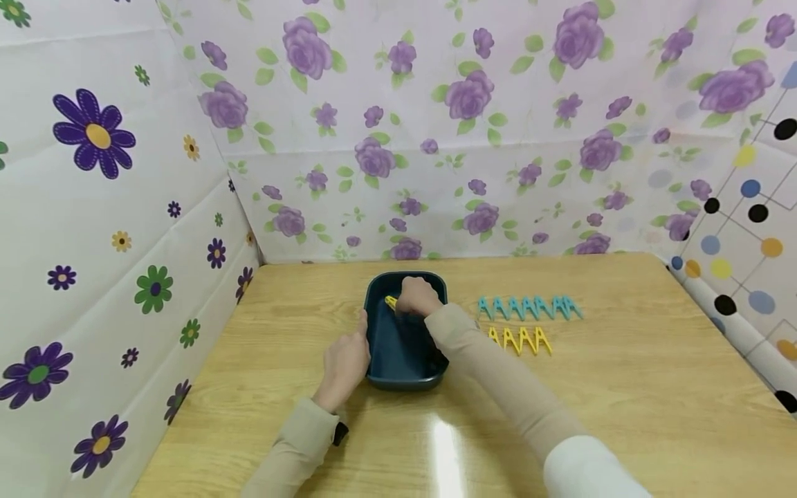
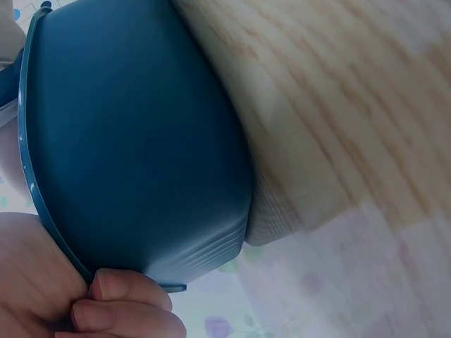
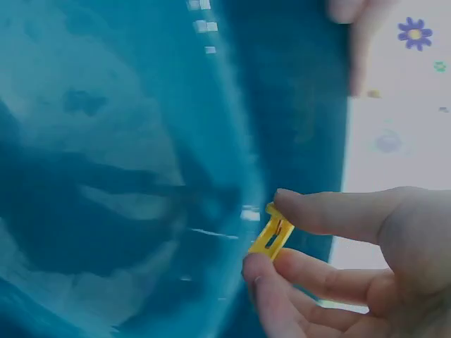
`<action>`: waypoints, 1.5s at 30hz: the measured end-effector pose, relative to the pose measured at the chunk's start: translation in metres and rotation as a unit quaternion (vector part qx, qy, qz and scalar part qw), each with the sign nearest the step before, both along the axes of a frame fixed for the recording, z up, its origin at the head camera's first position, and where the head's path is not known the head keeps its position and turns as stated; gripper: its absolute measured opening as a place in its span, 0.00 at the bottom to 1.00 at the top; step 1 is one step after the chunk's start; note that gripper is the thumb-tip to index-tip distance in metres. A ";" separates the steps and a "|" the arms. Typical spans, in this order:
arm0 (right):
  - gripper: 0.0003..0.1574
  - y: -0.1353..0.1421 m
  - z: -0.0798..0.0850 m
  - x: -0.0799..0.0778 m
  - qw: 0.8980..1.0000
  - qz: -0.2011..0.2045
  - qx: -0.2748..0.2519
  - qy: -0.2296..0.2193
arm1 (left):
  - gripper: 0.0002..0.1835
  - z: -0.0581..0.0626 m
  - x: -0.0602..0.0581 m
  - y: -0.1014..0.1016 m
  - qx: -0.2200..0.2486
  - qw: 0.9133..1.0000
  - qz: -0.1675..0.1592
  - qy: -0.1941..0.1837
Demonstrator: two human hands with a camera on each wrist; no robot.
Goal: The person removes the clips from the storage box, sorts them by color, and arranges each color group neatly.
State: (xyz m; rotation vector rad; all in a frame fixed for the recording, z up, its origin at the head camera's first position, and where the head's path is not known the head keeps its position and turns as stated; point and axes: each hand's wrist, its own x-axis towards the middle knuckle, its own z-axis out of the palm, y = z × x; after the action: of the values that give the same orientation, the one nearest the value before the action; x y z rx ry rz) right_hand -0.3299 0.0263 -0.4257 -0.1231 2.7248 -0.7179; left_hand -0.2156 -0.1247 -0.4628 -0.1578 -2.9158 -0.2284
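Observation:
A dark blue rectangular basin [image 1: 405, 384] stands on the wooden table. At its left side is my left hand [image 1: 344, 360], gripping the rim; the left wrist view shows curled fingers [image 2: 123, 289] against the basin's outer wall. My right hand [image 1: 418, 297] reaches into the basin's far part. Between its thumb and fingers it pinches a yellow clothespin [image 3: 272, 236], held near the inner wall in the right wrist view. Part of this clothespin is covered by the fingers.
Right of the basin, a row of several light blue clothespins [image 1: 565, 303] lies on the table [image 1: 623, 387]. A row of several yellow clothespins [image 1: 525, 335] lies nearer, partly behind the right forearm. Flowered cloth [image 1: 398, 173] hangs along the table's back and left edges.

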 end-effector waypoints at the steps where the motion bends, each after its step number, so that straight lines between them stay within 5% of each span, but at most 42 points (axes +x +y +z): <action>1: 0.07 0.000 0.004 -0.001 1.000 0.003 0.001 0.003 | 0.28 0.001 -0.001 0.000 0.000 1.000 0.000 0.002; 6: 0.19 0.009 0.016 0.000 0.999 0.031 0.002 0.042 | 0.28 0.003 -0.003 -0.001 0.006 1.000 0.006 -0.009; 12: 0.33 0.031 0.025 0.011 0.991 0.062 -0.065 0.104 | 0.27 0.004 -0.004 -0.002 0.040 0.999 0.008 -0.018; 21: 0.13 0.074 0.026 0.035 0.984 0.040 -0.105 0.141 | 0.27 0.002 -0.007 -0.009 0.152 0.987 -0.010 -0.051; 29: 0.20 0.112 0.021 0.057 0.978 0.025 -0.129 0.163 | 0.27 -0.006 -0.010 -0.014 0.231 0.971 -0.034 -0.050; 35: 0.19 0.139 0.011 0.066 0.978 0.007 -0.125 0.165 | 0.25 -0.008 -0.013 -0.019 0.308 0.947 -0.055 -0.072; 40: 0.19 0.159 0.001 0.069 0.978 0.001 -0.120 0.172 | 0.23 -0.006 -0.013 -0.025 0.367 0.924 -0.039 -0.097; 43: 0.18 0.170 -0.006 0.071 0.977 0.004 -0.123 0.174 | 0.22 -0.003 -0.011 -0.027 0.420 0.896 -0.025 -0.139; 45: 0.17 0.177 -0.010 0.073 0.977 0.003 -0.127 0.170 | 0.20 -0.001 -0.010 -0.029 0.461 0.870 -0.018 -0.176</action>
State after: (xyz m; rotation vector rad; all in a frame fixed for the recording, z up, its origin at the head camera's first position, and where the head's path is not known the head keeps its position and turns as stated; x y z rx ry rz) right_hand -0.2572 0.2031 -0.4359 -0.3417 2.9319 -1.1346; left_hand -0.2252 -0.1538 -0.4639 -0.0059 -2.7514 -1.7453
